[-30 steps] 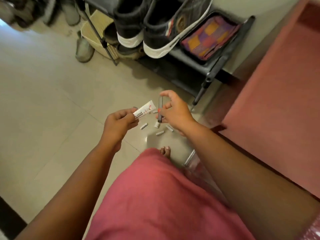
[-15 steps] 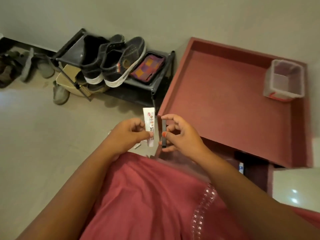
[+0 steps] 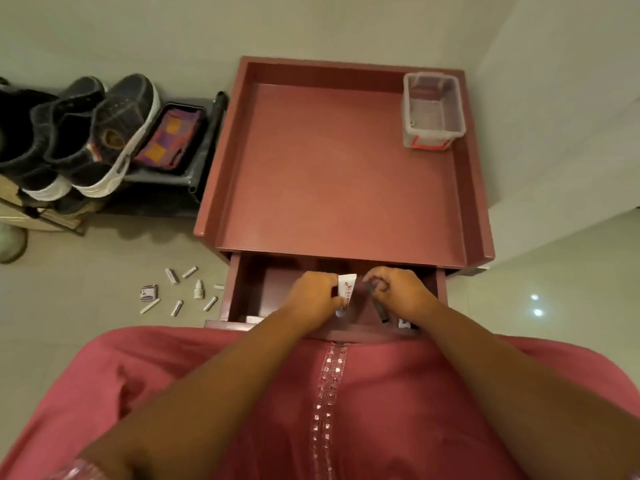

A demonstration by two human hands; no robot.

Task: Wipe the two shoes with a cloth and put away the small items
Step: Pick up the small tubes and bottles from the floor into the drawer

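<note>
Pink cloth of the person's garment (image 3: 242, 393) fills the near edge, and both forearms reach forward from it over the open drawer (image 3: 242, 299) of the reddish cabinet. The left hand (image 3: 313, 294) pinches a small white tube (image 3: 347, 288) between thumb and fingers, holding it upright just above the drawer; the right hand (image 3: 398, 289) curls round a thin dark stick-like item (image 3: 379, 308) (a pen or pencil, too dim to name), its tip pointing down into the drawer. The two hands sit close together, knuckles up. By my reading the putting-away is under way but far from finished: on the floor just left of the drawer lie several small white cylinders (image 3: 176, 308), a little dropper bottle (image 3: 198, 289) and a small packet (image 3: 149, 292), all yet to be gathered. Further off, the cabinet's top surface (image 3: 329, 168) carries a clear plastic box (image 3: 431, 110) in its far right corner. On the rack to the left, the two dark shoes (image 3: 114, 133) stand beside a patterned cloth (image 3: 169, 138) in a tray; whether they are wiped I cannot tell.
</note>
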